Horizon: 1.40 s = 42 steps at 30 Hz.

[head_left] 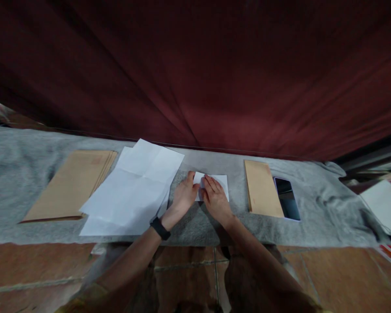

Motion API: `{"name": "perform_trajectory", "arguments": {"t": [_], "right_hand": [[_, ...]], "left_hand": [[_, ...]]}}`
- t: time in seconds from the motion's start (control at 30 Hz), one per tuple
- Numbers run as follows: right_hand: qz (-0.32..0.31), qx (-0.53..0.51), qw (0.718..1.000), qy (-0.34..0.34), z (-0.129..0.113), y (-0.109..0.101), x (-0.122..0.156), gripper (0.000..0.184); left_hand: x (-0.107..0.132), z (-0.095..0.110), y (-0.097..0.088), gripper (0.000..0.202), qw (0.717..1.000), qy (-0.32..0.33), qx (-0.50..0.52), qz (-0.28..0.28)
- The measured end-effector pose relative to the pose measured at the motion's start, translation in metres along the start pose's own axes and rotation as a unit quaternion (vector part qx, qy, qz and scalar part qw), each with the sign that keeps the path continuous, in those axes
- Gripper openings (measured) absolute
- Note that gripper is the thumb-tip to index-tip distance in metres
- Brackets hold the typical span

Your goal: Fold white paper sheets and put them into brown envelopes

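A small folded sheet of white paper (224, 182) lies on the grey cloth between my hands. My left hand (184, 192), with a dark watch on its wrist, grips the paper's left edge, thumb and fingers closed about it. Across the middle of the sheet, my right hand (215, 198) lies with its fingers stretched out, pressing down on the paper. Left of my hands are larger white sheets (133, 187), overlapping and showing fold creases.
A stack of brown envelopes (68, 182) lies at the far left. Right of my hands are more brown envelopes (262, 187), with a phone (287, 198) beside them. The grey cloth (326, 208) covers the bench; a dark red curtain (195, 78) hangs behind it.
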State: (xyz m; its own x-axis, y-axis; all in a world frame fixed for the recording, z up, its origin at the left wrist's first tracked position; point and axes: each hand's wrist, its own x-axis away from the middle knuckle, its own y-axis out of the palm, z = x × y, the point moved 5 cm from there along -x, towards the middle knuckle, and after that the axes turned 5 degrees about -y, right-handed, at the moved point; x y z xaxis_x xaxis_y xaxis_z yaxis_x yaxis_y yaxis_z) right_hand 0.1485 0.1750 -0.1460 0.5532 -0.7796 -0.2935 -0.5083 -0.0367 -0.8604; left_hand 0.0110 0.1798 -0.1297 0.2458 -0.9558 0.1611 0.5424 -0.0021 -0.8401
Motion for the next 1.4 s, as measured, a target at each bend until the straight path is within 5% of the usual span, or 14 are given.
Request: {"name": "perform_trajectory", "arguments": {"t": [0.3, 0.6, 0.83, 1.03, 1.4], "right_hand": [[-0.038, 0.032, 0.998, -0.038, -0.005, -0.001, 0.0, 0.048], [-0.047, 0.033, 0.997, -0.043, -0.004, 0.0, 0.0, 0.048], [-0.072, 0.016, 0.995, -0.068, 0.004, -0.007, -0.003, 0.049], [-0.084, 0.01, 0.994, -0.071, 0.005, -0.011, -0.008, 0.048], [-0.088, 0.019, 0.994, -0.068, 0.002, -0.012, -0.009, 0.046]], "left_hand": [[0.005, -0.003, -0.003, 0.042, 0.999, 0.001, -0.031, 0.03], [0.023, 0.0, -0.006, 0.027, 0.984, 0.11, -0.101, 0.096], [0.068, 0.006, 0.013, 0.034, 0.959, 0.218, -0.165, 0.076], [0.094, 0.002, 0.033, 0.054, 0.953, 0.209, -0.207, 0.073], [0.11, 0.001, 0.037, 0.07, 0.958, 0.186, -0.213, 0.045]]}}
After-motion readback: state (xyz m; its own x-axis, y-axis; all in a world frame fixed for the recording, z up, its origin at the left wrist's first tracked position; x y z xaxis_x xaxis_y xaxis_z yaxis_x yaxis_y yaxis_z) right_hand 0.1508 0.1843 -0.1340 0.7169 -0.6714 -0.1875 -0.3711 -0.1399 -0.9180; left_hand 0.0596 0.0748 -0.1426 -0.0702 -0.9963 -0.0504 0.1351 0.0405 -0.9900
